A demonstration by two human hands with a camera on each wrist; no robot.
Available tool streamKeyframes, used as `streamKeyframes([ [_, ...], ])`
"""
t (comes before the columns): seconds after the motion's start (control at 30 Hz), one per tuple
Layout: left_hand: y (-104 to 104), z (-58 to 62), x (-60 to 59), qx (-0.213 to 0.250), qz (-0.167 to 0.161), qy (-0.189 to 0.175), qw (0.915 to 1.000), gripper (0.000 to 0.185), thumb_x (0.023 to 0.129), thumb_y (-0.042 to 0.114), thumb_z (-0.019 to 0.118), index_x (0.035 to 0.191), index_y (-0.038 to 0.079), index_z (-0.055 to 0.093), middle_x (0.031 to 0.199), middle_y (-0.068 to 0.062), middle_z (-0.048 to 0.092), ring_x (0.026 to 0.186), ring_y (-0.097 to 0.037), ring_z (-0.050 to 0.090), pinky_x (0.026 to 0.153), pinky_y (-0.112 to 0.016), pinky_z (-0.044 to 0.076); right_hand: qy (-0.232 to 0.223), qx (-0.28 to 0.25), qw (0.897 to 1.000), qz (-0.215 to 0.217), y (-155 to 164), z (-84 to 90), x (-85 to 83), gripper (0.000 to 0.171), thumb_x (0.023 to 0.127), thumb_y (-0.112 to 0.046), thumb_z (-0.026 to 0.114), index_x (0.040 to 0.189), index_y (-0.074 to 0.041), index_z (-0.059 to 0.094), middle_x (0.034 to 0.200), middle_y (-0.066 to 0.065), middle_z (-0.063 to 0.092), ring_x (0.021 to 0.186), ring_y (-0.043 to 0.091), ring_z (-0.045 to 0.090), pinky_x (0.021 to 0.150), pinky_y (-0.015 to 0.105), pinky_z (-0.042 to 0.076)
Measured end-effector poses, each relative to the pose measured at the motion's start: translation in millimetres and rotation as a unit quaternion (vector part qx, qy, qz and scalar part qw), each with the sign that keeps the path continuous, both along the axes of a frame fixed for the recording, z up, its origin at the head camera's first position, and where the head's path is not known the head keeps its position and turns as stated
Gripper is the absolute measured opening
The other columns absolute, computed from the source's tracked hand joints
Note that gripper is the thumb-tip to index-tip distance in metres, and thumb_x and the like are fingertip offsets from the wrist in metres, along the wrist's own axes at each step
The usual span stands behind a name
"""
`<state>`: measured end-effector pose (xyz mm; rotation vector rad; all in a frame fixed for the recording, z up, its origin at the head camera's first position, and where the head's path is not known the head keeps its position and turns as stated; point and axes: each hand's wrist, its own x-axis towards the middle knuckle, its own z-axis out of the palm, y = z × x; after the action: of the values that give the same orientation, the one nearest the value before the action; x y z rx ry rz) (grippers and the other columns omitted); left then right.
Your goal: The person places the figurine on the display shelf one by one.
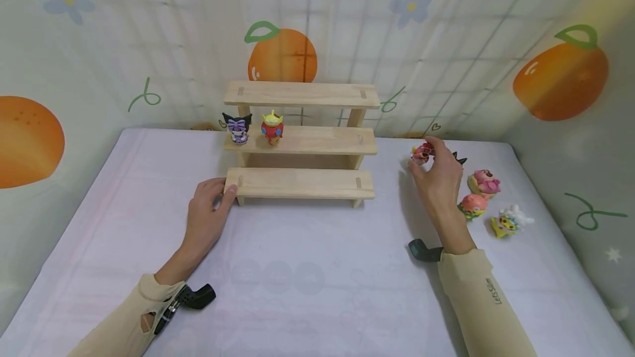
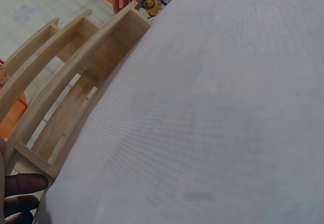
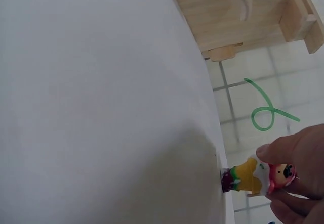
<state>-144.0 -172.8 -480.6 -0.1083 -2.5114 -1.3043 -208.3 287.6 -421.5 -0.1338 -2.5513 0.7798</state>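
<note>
"So, what are the two hands doing?"

"The right hand (image 1: pixel 436 172) pinches a small figure (image 3: pixel 248 177) between thumb and fingers. It has a yellow body, a white patch, a pink-rimmed face with a dark nose, and a dark red base with some green."

"Where is that figure?"

"Near the far edge of the tabletop (image 1: pixel 317 313), to the right of the wooden stand (image 1: pixel 300 184) and well apart from it. Its base is down close to the surface; I can't tell whether they touch."

"And the left hand (image 1: pixel 205 214)?"

"It grips the left end of the stand's lowest step, thumb at the front corner and fingers curled by the end."

"Anything on the stand?"

"Two toys on the middle of its three steps. A purple toy (image 1: pixel 238 130) with a black pointed hood stands at the left end, and a yellow-headed toy (image 1: pixel 272 128) in red stands just to its right."

"What lies around the right hand?"

"A pink bear (image 1: pixel 486 182) and a round pink toy (image 1: pixel 473 204) with a green base, right next to each other. Nearer the person is a yellow toy (image 1: pixel 504 226) with a fluffy white part. Something with black points (image 1: pixel 461 158) peeks out past the knuckles, mostly hidden."

"Behind it all?"

"A pale curtain (image 1: pixel 347 32) printed with oranges and blue flowers."
</note>
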Motion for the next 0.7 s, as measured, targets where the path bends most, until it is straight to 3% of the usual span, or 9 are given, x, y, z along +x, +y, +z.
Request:
streamKeyframes([
  [0.7,1.1,1.1,-0.3,-0.001,0.003,0.003,1.0,0.039,0.108,0.032,0.059,0.111,-0.003,0.077,0.132,-0.015,0.07,0.136,-0.031,0.054,0.116,-0.052,0.04,-0.039,0.004,0.999,0.001,-0.6,0.3,3.0,0.052,0.094,-0.012,0.076,0.142,-0.004,0.057,0.124,0.028,0.07,0.106,0.044,0.059,0.099,0.059,0.045],
])
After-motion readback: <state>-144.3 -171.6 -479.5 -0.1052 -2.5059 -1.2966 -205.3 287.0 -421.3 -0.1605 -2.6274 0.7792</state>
